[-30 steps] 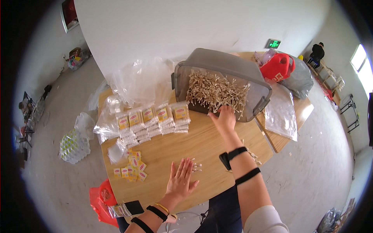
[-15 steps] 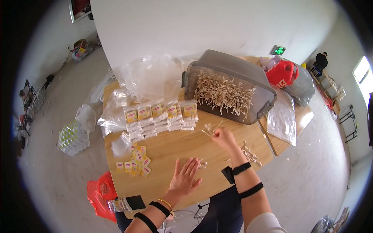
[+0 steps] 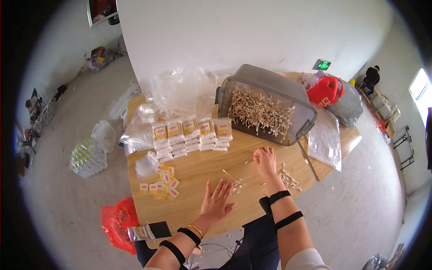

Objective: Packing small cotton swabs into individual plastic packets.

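My left hand [image 3: 218,201] lies flat with fingers stretched, its tips against a small group of cotton swabs [image 3: 237,187] on the wooden table. A loose swab [image 3: 227,173] lies just beyond those fingertips. Further right, my right hand [image 3: 265,162] is over the table with fingers curled. One white swab tip [image 3: 247,161] shows at its left side; whatever else is inside the fingers is hidden. Beside the right wrist sits a loose pile of swabs [image 3: 290,180]. A grey plastic bin [image 3: 299,121], tipped on its side, holds a mass of swabs [image 3: 258,110] behind that hand.
Stacked packs of swabs [image 3: 189,130] stand at the back left, before clear plastic bags [image 3: 180,90]. Small yellow-and-white cards [image 3: 166,182] lie at the left. A red bag [image 3: 119,222] hangs by the left edge. A red jug [image 3: 325,91] stands at the back right.
My right hand has drawn a little closer to me and turned; the fan of swabs it held no longer shows. A loose swab now lies beyond my left fingertips. The view has shifted slightly.
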A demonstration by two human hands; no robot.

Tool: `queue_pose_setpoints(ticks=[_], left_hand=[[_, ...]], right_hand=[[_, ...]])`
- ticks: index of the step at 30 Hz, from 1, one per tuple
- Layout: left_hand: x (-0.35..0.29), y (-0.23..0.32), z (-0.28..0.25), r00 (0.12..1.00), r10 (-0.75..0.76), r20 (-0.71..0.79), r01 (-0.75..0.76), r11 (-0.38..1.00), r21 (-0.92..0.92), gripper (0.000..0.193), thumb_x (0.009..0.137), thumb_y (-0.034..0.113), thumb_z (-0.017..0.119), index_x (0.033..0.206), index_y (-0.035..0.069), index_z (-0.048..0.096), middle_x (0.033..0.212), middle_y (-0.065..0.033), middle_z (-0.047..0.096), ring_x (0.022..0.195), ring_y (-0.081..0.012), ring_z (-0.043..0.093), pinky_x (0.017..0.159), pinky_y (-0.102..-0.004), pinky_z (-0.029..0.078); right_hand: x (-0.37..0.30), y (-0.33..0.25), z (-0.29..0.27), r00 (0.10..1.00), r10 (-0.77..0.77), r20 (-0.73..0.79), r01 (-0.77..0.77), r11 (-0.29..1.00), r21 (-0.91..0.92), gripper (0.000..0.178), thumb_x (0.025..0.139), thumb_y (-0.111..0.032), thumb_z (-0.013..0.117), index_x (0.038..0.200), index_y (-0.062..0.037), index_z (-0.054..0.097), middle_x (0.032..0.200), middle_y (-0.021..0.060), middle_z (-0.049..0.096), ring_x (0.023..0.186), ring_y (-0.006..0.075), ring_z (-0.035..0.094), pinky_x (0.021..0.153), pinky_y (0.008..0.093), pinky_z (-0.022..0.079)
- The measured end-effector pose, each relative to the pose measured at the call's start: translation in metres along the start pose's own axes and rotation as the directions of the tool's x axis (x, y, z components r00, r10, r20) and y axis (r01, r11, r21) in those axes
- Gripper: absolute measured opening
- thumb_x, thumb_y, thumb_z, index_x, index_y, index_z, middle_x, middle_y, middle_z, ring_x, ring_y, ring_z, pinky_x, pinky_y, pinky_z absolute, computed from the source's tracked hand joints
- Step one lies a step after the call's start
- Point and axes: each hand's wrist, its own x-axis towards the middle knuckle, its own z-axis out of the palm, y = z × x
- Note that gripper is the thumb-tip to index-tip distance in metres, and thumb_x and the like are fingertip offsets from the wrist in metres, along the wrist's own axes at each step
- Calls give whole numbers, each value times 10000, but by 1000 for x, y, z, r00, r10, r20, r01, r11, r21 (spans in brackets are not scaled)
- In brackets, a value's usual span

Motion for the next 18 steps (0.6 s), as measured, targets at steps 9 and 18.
queue_pose_setpoints(ticks=[9, 18], left_hand=[[16, -3, -17, 995, -83, 51, 79, 993, 83, 852, 997, 586, 402, 1579, -7, 216, 1660, -145, 204, 1557, -280, 114, 1238, -568, 49], [3, -14, -5, 996, -85, -4, 84, 990, -112, 847, 937, 488, 571, 1533, -43, 289, 1608, -221, 282, 1520, -353, 217, 1233, -542, 150]], right_hand=[[-51, -78, 22, 982, -174, 75, 146, 949, 280, 50, 835, -99, 677, 884, -97, 686, 983, 103, 628, 993, 342, 565, 868, 448, 463], [-91, -109, 10, 991, 118, -68, -50, 782, 622, 227, 1014, -111, 502, 1188, -35, 626, 1206, 199, 598, 1158, 383, 564, 989, 427, 470]])
